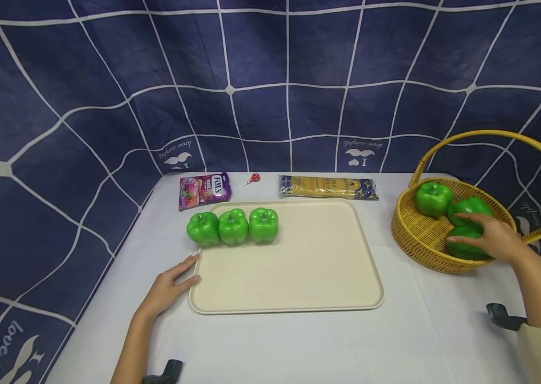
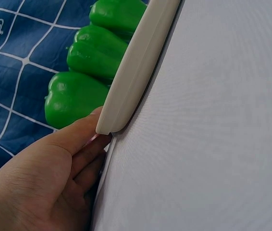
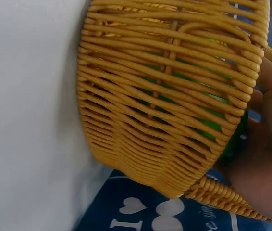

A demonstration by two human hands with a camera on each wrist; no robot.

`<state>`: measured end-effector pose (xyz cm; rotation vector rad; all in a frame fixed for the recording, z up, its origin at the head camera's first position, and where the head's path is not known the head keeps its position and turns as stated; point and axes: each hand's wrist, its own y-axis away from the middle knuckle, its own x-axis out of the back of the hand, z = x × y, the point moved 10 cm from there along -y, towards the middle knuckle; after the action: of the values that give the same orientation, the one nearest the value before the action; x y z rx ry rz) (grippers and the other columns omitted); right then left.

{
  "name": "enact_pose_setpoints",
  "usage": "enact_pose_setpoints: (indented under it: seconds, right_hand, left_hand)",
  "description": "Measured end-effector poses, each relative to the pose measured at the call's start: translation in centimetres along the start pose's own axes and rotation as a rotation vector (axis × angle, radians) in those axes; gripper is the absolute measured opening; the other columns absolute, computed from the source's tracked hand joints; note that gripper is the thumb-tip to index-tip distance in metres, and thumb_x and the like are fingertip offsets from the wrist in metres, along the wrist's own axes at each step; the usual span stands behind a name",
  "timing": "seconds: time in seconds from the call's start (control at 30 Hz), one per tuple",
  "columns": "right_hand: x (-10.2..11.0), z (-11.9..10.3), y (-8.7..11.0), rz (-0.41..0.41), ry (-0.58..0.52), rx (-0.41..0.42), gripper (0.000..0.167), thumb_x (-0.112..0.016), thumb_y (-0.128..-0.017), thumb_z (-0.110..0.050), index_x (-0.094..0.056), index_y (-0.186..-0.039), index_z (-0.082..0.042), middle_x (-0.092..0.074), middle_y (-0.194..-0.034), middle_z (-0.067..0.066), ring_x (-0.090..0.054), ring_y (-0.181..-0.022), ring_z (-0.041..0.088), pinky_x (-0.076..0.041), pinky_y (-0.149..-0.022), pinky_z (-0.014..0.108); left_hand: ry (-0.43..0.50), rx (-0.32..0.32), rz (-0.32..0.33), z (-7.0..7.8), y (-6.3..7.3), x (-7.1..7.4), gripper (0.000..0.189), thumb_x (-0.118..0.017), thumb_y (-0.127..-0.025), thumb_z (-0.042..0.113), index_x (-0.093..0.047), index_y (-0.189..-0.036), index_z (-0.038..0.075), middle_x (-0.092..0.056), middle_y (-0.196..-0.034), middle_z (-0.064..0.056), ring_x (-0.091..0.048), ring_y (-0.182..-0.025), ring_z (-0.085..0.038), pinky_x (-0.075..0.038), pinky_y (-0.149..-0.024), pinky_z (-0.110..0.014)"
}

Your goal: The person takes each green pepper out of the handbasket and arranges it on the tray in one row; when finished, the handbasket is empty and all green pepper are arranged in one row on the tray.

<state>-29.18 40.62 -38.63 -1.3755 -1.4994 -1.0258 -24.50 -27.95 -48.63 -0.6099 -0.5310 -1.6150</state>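
Observation:
My right hand (image 1: 496, 237) reaches into the wicker basket (image 1: 410, 240), thumb and fingers spread round a green bell pepper (image 1: 464, 248) near its front wall. Two more green peppers sit in the basket: one (image 1: 434, 199) at the back left, another (image 1: 474, 208) behind the hand. The right wrist view has the hand (image 3: 265, 139) at the rim, partly hidden by the weave. My left hand (image 1: 167, 290) rests at the left edge of a cream tray (image 1: 289, 277), fingertips at its rim. Three green peppers (image 1: 234, 226) line up along the tray's back left, the leftmost overhanging the edge.
Behind the tray lie a purple candy bag (image 1: 205, 190), a red lollipop (image 1: 253, 179) and a long yellow pasta packet (image 1: 328, 188). The basket's tall handle (image 1: 530, 137) arches over its right side. A blue checked cloth (image 1: 270, 106) hangs behind the white table.

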Motion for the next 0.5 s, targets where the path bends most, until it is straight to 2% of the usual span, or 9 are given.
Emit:
enact_pose_setpoints:
  seconds: [0.13, 0.23, 0.37, 0.43, 0.5]
  right_hand:
    - [-0.39, 0.28, -0.35, -0.074, 0.029, -0.006, 0.086, -0.070, -0.076, -0.051, -0.040, -0.131, 0.008, -0.044, -0.111, 0.039, -0.047, -0.084, 0.041, -0.041, -0.059, 0.042]
    - [-0.62, 0.40, -0.54, -0.117, 0.042, -0.005, 0.091, -0.071, -0.073, -0.054, -0.041, -0.130, 0.010, -0.051, -0.102, 0.036, -0.048, -0.080, 0.038, -0.042, -0.058, 0.038]
    - [-0.81, 0.64, -0.55, -0.154, 0.059, -0.013, 0.097, -0.073, -0.069, -0.057, -0.042, -0.127, 0.013, -0.052, -0.100, 0.037, -0.049, -0.084, 0.045, -0.048, -0.064, 0.050]
    - [-0.84, 0.79, -0.48, -0.166, 0.074, -0.022, 0.099, -0.073, -0.067, -0.058, -0.041, -0.126, 0.015, -0.051, -0.102, 0.040, -0.049, -0.088, 0.050, -0.046, -0.069, 0.058]
    - [-0.80, 0.86, -0.45, -0.169, 0.085, -0.026, 0.100, -0.073, -0.066, -0.059, -0.042, -0.125, 0.015, -0.050, -0.103, 0.041, -0.049, -0.089, 0.051, -0.046, -0.070, 0.060]
  left_hand:
    - [-0.002, -0.003, 0.000, -0.07, 0.05, -0.04, 0.061, -0.063, -0.084, 0.045, -0.045, -0.138, 0.021, -0.035, -0.144, -0.012, -0.029, -0.133, -0.035, -0.024, -0.106, -0.055]
    - [-0.007, -0.008, 0.002, -0.11, 0.08, -0.05, 0.061, -0.063, -0.084, 0.045, -0.046, -0.138, 0.021, -0.035, -0.144, -0.014, -0.029, -0.132, -0.037, -0.023, -0.106, -0.056]
    - [-0.004, -0.012, 0.004, -0.12, 0.05, -0.04, 0.061, -0.063, -0.084, 0.045, -0.046, -0.137, 0.020, -0.035, -0.143, -0.015, -0.029, -0.132, -0.037, -0.023, -0.106, -0.057]
    - [-0.002, -0.012, 0.004, -0.13, 0.04, -0.05, 0.061, -0.063, -0.084, 0.045, -0.046, -0.137, 0.021, -0.035, -0.143, -0.015, -0.029, -0.132, -0.037, -0.023, -0.106, -0.056]
    - [-0.002, -0.010, 0.004, -0.16, 0.03, -0.08, 0.061, -0.063, -0.084, 0.046, -0.046, -0.137, 0.021, -0.035, -0.143, -0.014, -0.029, -0.132, -0.037, -0.023, -0.106, -0.056]
